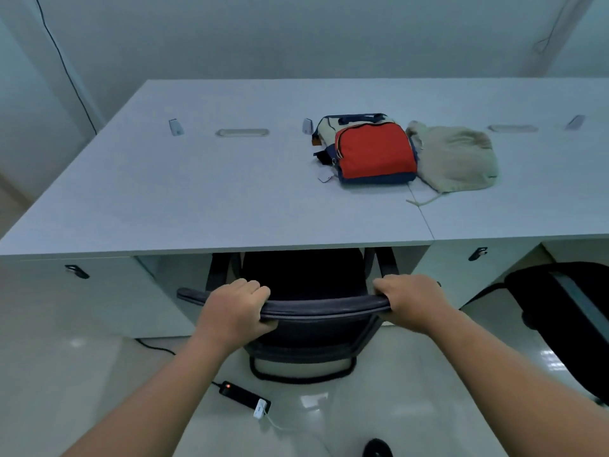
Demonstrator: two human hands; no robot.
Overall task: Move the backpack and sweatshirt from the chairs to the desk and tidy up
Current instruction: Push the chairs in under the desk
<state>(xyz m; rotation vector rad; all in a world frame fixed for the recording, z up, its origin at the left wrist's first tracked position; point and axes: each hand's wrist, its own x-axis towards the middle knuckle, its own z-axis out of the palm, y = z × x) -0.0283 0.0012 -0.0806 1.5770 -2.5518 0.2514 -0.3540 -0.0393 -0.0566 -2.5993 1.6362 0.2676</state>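
Observation:
An orange, navy and cream backpack [372,151] lies flat on the white desk [197,192], right of centre. A beige sweatshirt [456,158] lies bunched right beside it, touching its right side, with a drawstring trailing toward the desk's front. A dark office chair [316,308] stands below the desk's front edge, its seat tucked under the desk. My left hand [235,311] grips the left part of the chair's backrest top. My right hand [412,300] grips the right end of the same backrest.
A second dark chair [566,311] stands at the right, by the adjoining desk. A black power strip [244,395] with a white plug and cable lies on the floor behind the chair. Small white gadgets [175,127] and cable grommets [242,132] sit along the desk's back.

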